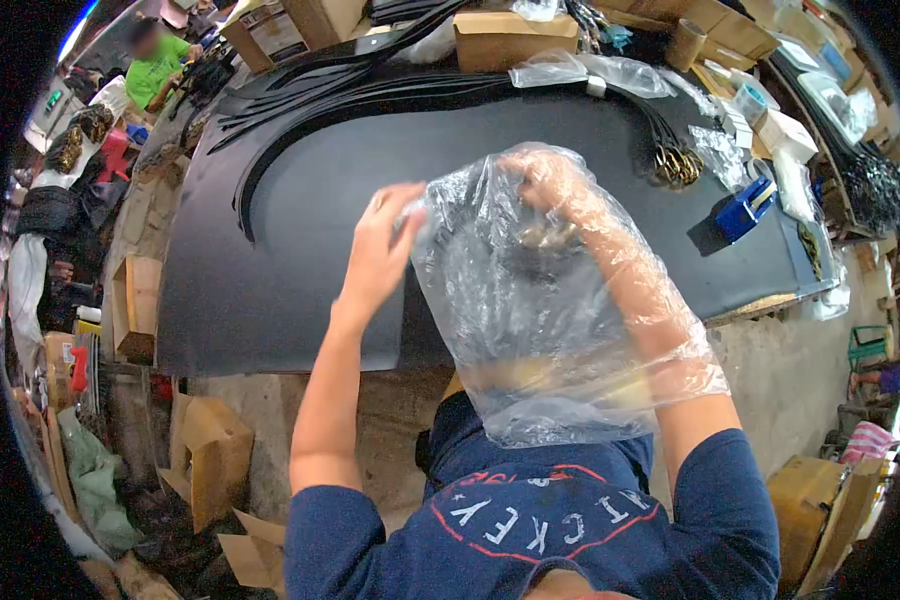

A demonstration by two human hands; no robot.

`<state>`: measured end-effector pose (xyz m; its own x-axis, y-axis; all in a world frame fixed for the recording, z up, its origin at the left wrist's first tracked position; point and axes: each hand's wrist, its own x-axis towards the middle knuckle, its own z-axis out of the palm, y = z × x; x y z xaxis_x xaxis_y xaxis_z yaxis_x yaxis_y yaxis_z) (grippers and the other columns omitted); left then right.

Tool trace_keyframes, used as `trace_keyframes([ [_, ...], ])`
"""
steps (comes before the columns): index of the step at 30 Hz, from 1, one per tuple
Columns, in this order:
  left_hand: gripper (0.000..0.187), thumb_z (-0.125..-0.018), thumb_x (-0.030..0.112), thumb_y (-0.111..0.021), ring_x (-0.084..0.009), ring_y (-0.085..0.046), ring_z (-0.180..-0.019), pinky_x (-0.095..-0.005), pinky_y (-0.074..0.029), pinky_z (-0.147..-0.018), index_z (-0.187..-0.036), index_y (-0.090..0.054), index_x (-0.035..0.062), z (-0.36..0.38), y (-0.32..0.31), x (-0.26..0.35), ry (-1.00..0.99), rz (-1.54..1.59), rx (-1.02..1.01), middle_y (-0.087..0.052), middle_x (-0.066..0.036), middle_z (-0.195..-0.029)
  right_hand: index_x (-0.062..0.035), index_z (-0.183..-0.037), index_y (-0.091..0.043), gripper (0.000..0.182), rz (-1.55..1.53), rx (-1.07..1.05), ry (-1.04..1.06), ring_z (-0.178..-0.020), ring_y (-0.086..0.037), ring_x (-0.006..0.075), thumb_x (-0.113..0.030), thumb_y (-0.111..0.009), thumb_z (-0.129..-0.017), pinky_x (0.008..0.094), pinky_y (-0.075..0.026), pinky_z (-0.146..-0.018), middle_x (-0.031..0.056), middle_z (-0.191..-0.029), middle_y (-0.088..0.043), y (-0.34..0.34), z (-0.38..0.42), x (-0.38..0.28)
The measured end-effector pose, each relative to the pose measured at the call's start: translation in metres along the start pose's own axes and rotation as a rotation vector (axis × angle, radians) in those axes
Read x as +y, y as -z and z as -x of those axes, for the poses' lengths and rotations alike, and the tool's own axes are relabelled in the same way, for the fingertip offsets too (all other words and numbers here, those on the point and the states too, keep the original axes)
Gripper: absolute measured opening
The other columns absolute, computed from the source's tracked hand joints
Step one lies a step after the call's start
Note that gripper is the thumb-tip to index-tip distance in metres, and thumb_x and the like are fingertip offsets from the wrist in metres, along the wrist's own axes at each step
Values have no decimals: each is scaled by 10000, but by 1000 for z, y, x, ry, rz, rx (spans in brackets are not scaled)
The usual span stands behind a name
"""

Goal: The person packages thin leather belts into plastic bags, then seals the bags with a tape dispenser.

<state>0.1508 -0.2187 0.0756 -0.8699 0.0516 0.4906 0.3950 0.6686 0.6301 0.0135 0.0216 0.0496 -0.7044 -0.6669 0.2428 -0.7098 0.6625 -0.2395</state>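
Observation:
A large clear plastic bag (530,310) hangs in front of me, above the near edge of the dark table. My left hand (382,240) pinches the bag's upper left corner between thumb and fingers. Inside the bag is my right hand (550,180), with the plastic covering the forearm almost to the elbow. Its fingers look bent near the bag's top end, but crinkles and glare blur them. Something small and brownish shows through the plastic below that hand; I cannot make out what it is.
Long black straps (370,95) curve across the table (290,250), with brass-coloured buckles (678,165) bunched at the right. A blue tape dispenser (746,210) stands near the right edge. Cardboard boxes (515,42) line the back. A person in green (155,65) sits at the far left.

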Motion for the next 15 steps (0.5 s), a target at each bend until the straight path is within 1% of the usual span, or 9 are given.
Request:
trace_keyframes([
  [1, 274, -883, 136, -574, -325, -565, -998, -376, -433, -865, -1126, -596, 12, -17, -15, -20, -40, 38, 59, -601, -183, -1088, -159, -1155, -617, 497, 18, -6, 16, -1083, -562, 300, -26, -630, -677, 378, -457, -931, 112, -1156, -601, -8, -1, 4],
  [4, 261, -892, 179, -569, -312, -568, -949, -377, -437, -853, -1075, -629, 2, -48, -46, -67, -55, 77, -13, -611, -171, -1086, -173, -1164, -616, 496, 11, -56, -8, -1098, -556, 300, -28, -637, -691, 380, -449, -946, 113, -1163, -603, 0, 0, -4],
  [6, 264, -885, 212, -583, -291, -571, -872, -367, -449, -809, -1002, -666, -11, -54, -56, -76, 73, 25, -249, -622, -168, -1014, -152, -1175, -609, 509, 21, -35, -45, -1102, -553, 303, -26, -654, -684, 374, -443, -958, 120, -1162, -604, -6, -1, 2],
  [7, 240, -852, 203, -624, -262, -569, -777, -352, -459, -742, -944, -691, -7, -50, -59, -71, 123, 59, -211, -615, -154, -876, -152, -1175, -609, 509, 23, -36, -47, -1102, -553, 303, -26, -654, -684, 374, -443, -958, 120, -1162, -604, -5, -2, 6],
  [10, 223, -824, 189, -657, -243, -568, -724, -340, -457, -686, -941, -694, 2, -36, -60, -62, 126, 31, -171, -575, -141, -772, -121, -1210, -573, 538, 30, -72, -87, -1106, -547, 313, -27, -659, -688, 374, -440, -964, 137, -1179, -591, -7, 6, 19],
  [11, 198, -801, 156, -683, -227, -559, -697, -335, -447, -655, -934, -697, 10, -30, -63, -64, 83, 3, -60, -563, -125, -728, -106, -1226, -551, 543, 23, 37, -68, -1114, -539, 322, -36, -658, -699, 375, -434, -974, 145, -1192, -580, -10, 10, 23],
  [12, 198, -801, 156, -683, -227, -559, -697, -335, -447, -655, -934, -697, 10, -23, -62, -64, 85, 4, -61, -563, -125, -728, -91, -1243, -530, 550, 17, 148, -48, -1122, -532, 330, -45, -657, -710, 376, -427, -984, 153, -1205, -569, -14, 12, 27],
  [14, 165, -798, 136, -679, -192, -542, -639, -313, -429, -604, -913, -694, 19, -10, -56, -47, 154, 7, -12, -557, -98, -692, -94, -1266, -506, 565, -779, 44, -485, -1149, -515, 334, -69, -663, -723, 381, -412, -1007, 155, -1230, -550, -5, 9, 21],
  [15, 146, -791, 112, -685, -252, -547, -622, -340, -430, -588, -850, -668, -21, -6, -57, -42, 158, 71, 20, -575, -133, -689, -90, -1268, -504, 557, -425, -21, -359, -1162, -507, 335, -66, -657, -734, 380, -407, -1014, 154, -1236, -545, 3, 7, 17],
])
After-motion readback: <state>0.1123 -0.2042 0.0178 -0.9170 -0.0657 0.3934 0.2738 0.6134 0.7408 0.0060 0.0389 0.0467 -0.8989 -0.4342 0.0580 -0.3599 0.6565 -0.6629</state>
